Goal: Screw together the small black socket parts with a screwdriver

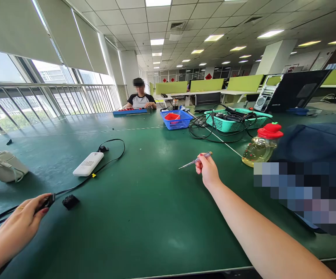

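My left hand (25, 217) is at the lower left, its fingers closed round a small black block (50, 200) that joins a black cable (78, 187). Its exact kind is partly hidden by the fingers. Just right of that hand a black cube-like piece (70, 202) lies on the table. Farther back a white power bank (88, 164) rests beside the cable. Near the middle, my right hand (207, 170) grips a slim screwdriver (189, 164) by its clear handle, the metal tip pointing left, above the green tabletop (144, 217).
A blue basket (176, 123) and a teal basket (226, 124) full of cables stand at the back. A red-lidded jug (259, 149) and a dark cap (316, 143) are at the right. A beige pouch (4, 166) lies left. A person (140, 99) sits across the table.
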`<act>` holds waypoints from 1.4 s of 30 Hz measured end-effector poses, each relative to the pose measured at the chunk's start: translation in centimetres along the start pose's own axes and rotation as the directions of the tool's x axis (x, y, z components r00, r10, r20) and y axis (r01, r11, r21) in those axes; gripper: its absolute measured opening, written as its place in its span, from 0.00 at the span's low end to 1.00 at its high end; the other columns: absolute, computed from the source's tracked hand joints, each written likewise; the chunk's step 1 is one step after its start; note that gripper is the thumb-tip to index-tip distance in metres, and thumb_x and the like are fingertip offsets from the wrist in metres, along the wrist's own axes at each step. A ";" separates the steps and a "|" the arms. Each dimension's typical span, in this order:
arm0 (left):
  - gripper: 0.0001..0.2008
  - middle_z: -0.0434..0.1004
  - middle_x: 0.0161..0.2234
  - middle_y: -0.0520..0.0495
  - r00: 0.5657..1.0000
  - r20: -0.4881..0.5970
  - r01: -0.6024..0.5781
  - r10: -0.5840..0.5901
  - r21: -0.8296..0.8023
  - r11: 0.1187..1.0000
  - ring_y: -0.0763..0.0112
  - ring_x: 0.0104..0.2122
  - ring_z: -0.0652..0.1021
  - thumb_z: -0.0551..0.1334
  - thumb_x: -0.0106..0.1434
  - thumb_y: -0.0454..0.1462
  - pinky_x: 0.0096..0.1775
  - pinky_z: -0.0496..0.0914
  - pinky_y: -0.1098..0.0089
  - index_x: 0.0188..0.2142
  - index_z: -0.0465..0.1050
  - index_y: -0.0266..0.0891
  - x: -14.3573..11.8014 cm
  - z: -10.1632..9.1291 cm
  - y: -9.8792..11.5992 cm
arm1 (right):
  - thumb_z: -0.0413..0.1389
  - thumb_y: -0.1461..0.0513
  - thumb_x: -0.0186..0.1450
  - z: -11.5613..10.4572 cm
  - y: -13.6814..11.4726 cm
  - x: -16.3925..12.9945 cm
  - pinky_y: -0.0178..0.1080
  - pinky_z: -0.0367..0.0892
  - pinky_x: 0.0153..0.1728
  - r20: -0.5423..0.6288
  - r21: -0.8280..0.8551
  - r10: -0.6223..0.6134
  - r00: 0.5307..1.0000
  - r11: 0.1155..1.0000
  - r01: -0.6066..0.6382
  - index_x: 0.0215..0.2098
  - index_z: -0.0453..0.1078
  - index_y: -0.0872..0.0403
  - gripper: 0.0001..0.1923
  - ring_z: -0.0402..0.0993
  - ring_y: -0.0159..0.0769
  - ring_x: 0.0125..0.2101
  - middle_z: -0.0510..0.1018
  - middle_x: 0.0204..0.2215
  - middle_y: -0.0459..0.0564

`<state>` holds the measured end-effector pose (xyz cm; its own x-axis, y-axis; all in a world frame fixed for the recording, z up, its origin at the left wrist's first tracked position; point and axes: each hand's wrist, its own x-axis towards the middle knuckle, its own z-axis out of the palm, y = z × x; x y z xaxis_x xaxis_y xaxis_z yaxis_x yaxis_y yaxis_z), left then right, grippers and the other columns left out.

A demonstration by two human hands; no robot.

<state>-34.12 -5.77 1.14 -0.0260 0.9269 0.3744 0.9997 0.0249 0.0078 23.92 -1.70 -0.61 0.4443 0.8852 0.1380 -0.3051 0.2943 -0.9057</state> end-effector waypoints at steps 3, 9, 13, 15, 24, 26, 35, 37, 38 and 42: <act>0.32 0.77 0.53 0.36 1.000 -0.008 0.009 -0.009 0.011 1.000 0.52 0.53 0.76 0.42 0.68 0.50 0.55 0.70 0.54 0.61 0.65 0.37 0.4 -1.2 3.5 | 0.65 0.47 0.53 0.1 0.0 -0.1 0.29 0.53 0.14 0.004 -0.002 0.005 1.000 1.000 -0.005 0.30 0.63 0.50 0.21 0.56 0.23 0.14 0.66 0.14 0.37; 0.36 0.76 0.52 0.29 0.981 0.171 -0.113 0.096 0.092 0.989 0.47 0.48 0.79 0.40 0.65 0.48 0.55 0.69 0.51 0.56 0.73 0.28 1.8 -1.8 9.0 | 0.65 0.47 0.53 0.1 -0.2 -0.1 0.29 0.53 0.14 -0.005 -0.003 0.005 1.000 1.000 -0.005 0.31 0.62 0.50 0.22 0.56 0.24 0.14 0.66 0.15 0.37; 0.34 0.78 0.52 0.33 0.961 0.247 -0.148 0.123 0.088 0.985 0.52 0.46 0.80 0.39 0.66 0.45 0.55 0.70 0.55 0.54 0.76 0.32 2.3 -1.4 8.9 | 0.66 0.47 0.52 0.1 -0.2 -0.1 0.29 0.53 0.14 -0.006 -0.007 0.006 1.000 1.000 -0.006 0.30 0.62 0.50 0.22 0.56 0.24 0.14 0.65 0.15 0.37; 0.33 0.78 0.52 0.35 0.966 0.231 -0.136 0.114 0.081 0.987 0.54 0.46 0.81 0.39 0.67 0.45 0.53 0.72 0.57 0.55 0.76 0.34 2.3 -1.5 8.7 | 0.66 0.47 0.52 0.1 -0.2 -0.1 0.29 0.53 0.14 -0.002 -0.007 0.009 1.000 1.000 -0.009 0.30 0.62 0.50 0.22 0.56 0.24 0.14 0.65 0.15 0.37; 0.26 0.82 0.48 0.48 0.993 0.111 -0.026 0.035 -0.086 0.996 0.56 0.41 0.83 0.47 0.61 0.46 0.50 0.75 0.59 0.49 0.79 0.48 1.4 -1.3 7.5 | 0.65 0.46 0.53 0.1 0.1 0.1 0.29 0.52 0.14 0.002 -0.006 0.009 1.000 1.000 -0.009 0.30 0.62 0.50 0.22 0.55 0.24 0.14 0.65 0.15 0.37; 0.25 0.82 0.48 0.50 0.996 0.090 -0.010 0.020 -0.110 0.994 0.55 0.42 0.82 0.48 0.60 0.46 0.50 0.75 0.58 0.49 0.79 0.50 1.1 -1.1 7.2 | 0.66 0.46 0.53 0.1 0.2 0.0 0.29 0.52 0.14 -0.001 -0.008 0.018 1.000 1.000 -0.018 0.30 0.63 0.50 0.22 0.56 0.24 0.14 0.65 0.15 0.37; 0.26 0.79 0.54 0.47 0.996 0.088 -0.009 0.020 -0.128 0.992 0.54 0.50 0.80 0.48 0.62 0.48 0.53 0.73 0.57 0.53 0.76 0.48 0.3 0.3 6.0 | 0.66 0.46 0.53 0.0 0.1 0.0 0.29 0.53 0.14 -0.008 -0.006 0.017 1.000 1.000 -0.017 0.30 0.62 0.50 0.22 0.55 0.24 0.14 0.65 0.15 0.37; 0.25 0.80 0.53 0.49 0.996 0.080 -0.024 0.034 -0.123 0.992 0.55 0.50 0.80 0.48 0.63 0.48 0.55 0.72 0.57 0.53 0.76 0.50 0.3 0.3 6.1 | 0.65 0.46 0.53 0.1 0.1 0.0 0.29 0.52 0.14 -0.009 -0.007 0.015 1.000 1.000 -0.015 0.30 0.62 0.50 0.22 0.55 0.24 0.14 0.65 0.15 0.37; 0.26 0.80 0.53 0.49 0.996 0.083 -0.027 0.037 -0.115 0.993 0.55 0.51 0.80 0.47 0.63 0.48 0.56 0.71 0.57 0.53 0.76 0.50 0.4 0.1 6.2 | 0.65 0.46 0.53 0.1 0.1 0.0 0.29 0.52 0.14 -0.011 -0.006 0.013 1.000 1.000 -0.013 0.30 0.62 0.50 0.22 0.55 0.24 0.14 0.65 0.15 0.37; 0.28 0.80 0.53 0.47 0.992 0.126 0.004 0.003 -0.054 0.999 0.54 0.49 0.81 0.47 0.63 0.49 0.52 0.74 0.58 0.55 0.75 0.45 0.4 -1.0 6.9 | 0.65 0.46 0.53 0.1 0.1 -0.1 0.29 0.52 0.14 -0.009 -0.007 0.005 1.000 1.000 -0.005 0.30 0.62 0.50 0.22 0.55 0.24 0.14 0.65 0.15 0.37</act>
<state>-27.23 -5.57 2.25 -0.0231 0.9667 0.2549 0.9982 0.0081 0.0595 23.75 -1.67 -0.65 0.4501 0.8834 0.1302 -0.3015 0.2876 -0.9091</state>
